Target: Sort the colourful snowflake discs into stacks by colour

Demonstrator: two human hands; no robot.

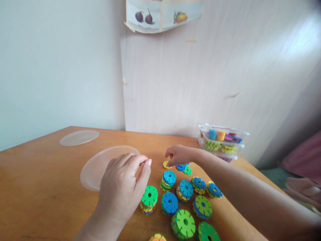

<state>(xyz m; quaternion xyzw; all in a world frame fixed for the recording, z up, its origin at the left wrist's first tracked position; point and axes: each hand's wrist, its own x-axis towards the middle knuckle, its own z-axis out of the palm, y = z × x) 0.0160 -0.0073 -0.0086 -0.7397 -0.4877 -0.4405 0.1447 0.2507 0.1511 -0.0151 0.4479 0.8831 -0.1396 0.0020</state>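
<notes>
My left hand [122, 184] hovers over the table, thumb and index fingertips pinched together, with nothing visible between them. Beside it stands a stack of slotted plastic discs topped by a green disc [149, 195]. Farther back, my right hand [180, 154] reaches in with bent fingers apart; its thumb tip is at a yellow slotted disc [166, 164], and I cannot tell whether they touch. Close to that hand lie loose blue discs [181, 167] and a small green disc [187, 170]. Several more stacks, including a blue-topped stack [169, 179], stand in front.
Two translucent round lids [87, 174] lie on the wooden table [45, 177] at left. Stacked clear containers [223, 140] with colourful pieces stand at the back right. A wall [160, 83] with a fruit poster [163, 16] rises behind. Pink cloth [304, 160] is off the right edge.
</notes>
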